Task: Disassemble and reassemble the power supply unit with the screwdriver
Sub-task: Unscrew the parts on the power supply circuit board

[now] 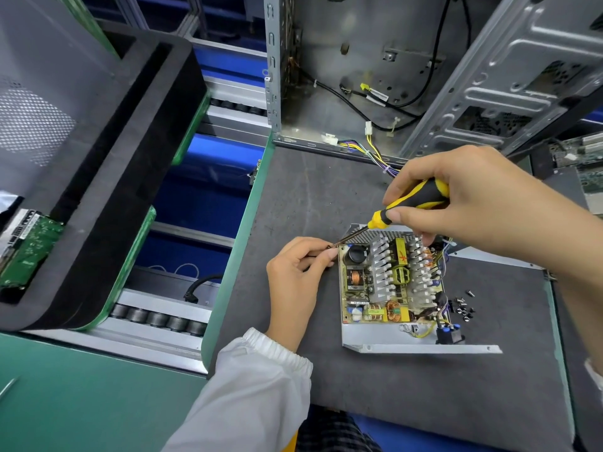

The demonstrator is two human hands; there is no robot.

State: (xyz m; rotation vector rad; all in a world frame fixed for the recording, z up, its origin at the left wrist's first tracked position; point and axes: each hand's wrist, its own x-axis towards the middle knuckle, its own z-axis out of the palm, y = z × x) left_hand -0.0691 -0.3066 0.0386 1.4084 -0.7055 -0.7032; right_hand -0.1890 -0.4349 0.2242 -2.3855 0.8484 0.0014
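Right hand gripping the yellow-black screwdriver, left hand pinching its tip beside the opened power supply unit.

two hands, one screwdriver, one power supply unit, one computer case

I see a bright, evenly lit scene, the light seeming to come from overhead. Shadows are soft and short: a faint one lies on the dark tabletop under the left hand. Mild glare shines off the open metal computer case. The wide lens bends straight lines near the edges. The middle is sharp; the right hand, near the camera, looks slightly soft.
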